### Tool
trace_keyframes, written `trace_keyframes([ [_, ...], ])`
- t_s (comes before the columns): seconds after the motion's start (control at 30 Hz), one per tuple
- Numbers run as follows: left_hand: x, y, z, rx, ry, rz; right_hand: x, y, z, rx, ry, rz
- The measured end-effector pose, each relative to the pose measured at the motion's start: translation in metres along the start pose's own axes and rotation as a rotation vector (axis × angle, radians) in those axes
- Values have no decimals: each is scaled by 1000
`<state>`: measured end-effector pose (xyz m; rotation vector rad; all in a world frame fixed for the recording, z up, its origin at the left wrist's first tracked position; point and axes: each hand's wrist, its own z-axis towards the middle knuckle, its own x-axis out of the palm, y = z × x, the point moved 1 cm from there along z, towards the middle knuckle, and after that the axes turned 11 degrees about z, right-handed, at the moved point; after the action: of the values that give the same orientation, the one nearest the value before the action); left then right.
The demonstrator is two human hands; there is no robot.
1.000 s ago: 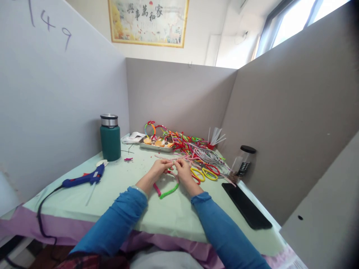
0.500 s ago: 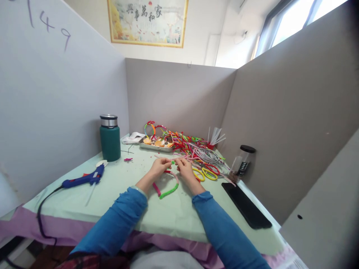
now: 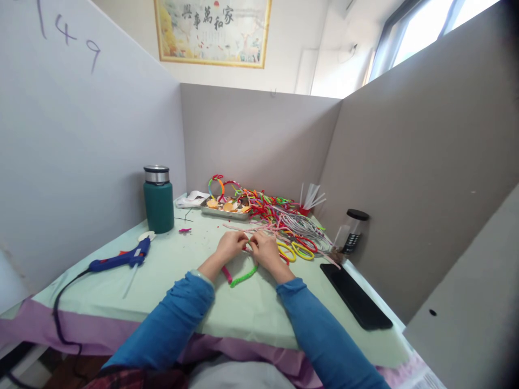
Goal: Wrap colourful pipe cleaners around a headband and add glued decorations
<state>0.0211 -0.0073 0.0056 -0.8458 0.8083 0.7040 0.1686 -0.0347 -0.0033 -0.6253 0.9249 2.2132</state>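
Observation:
My left hand (image 3: pixel 232 246) and my right hand (image 3: pixel 265 249) meet fingertip to fingertip above the table. Both are closed, pinching a small green piece that is now mostly hidden between the fingers. Just below them lies a headband-like loop (image 3: pixel 244 278) wrapped in green, pink and red fuzzy stems; its upper part is covered by the hands. Yellow-handled scissors (image 3: pixel 303 251) lie right of my right hand, beside red handles (image 3: pixel 306 243). A heap of colourful pipe cleaners (image 3: pixel 273 208) spreads behind the hands.
On the left stand a green bottle (image 3: pixel 158 208) and a blue glue gun (image 3: pixel 119 261) with its cord. A metal tray (image 3: pixel 225 214) sits at the back. To the right are a black phone-like slab (image 3: pixel 357 297) and a clear jar with a black lid (image 3: pixel 357 215). Grey partitions enclose the table.
My right hand has shifted slightly left, so the fingertips of both hands have come together. The green piece between them is now mostly covered, as is more of the loop.

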Motion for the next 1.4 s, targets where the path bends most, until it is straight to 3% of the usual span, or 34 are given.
trace_keyframes([
  [0.2, -1, 3, 4, -28, 28, -160, 2, -4, 4, 95, -87, 194],
  [0.43, 8, -2, 3, -232, 107, -710, 13, -7, 7, 287, -240, 639],
  [0.57, 9, -1, 3, -273, 81, -783, 12, -2, 6, 257, -264, 612],
  [0.7, 8, 3, 5, -277, 54, -742, 10, -3, 5, 138, -213, 428],
  [0.83, 7, 7, 6, -240, 36, -627, 11, -6, 4, 126, -146, 328],
  [1.13, -2, -1, -3, -30, -45, 157, 1, 6, 0, 12, -23, 16],
  [1.4, -4, -3, -3, -42, -9, 166, 9, 4, 0, 92, 77, -157],
])
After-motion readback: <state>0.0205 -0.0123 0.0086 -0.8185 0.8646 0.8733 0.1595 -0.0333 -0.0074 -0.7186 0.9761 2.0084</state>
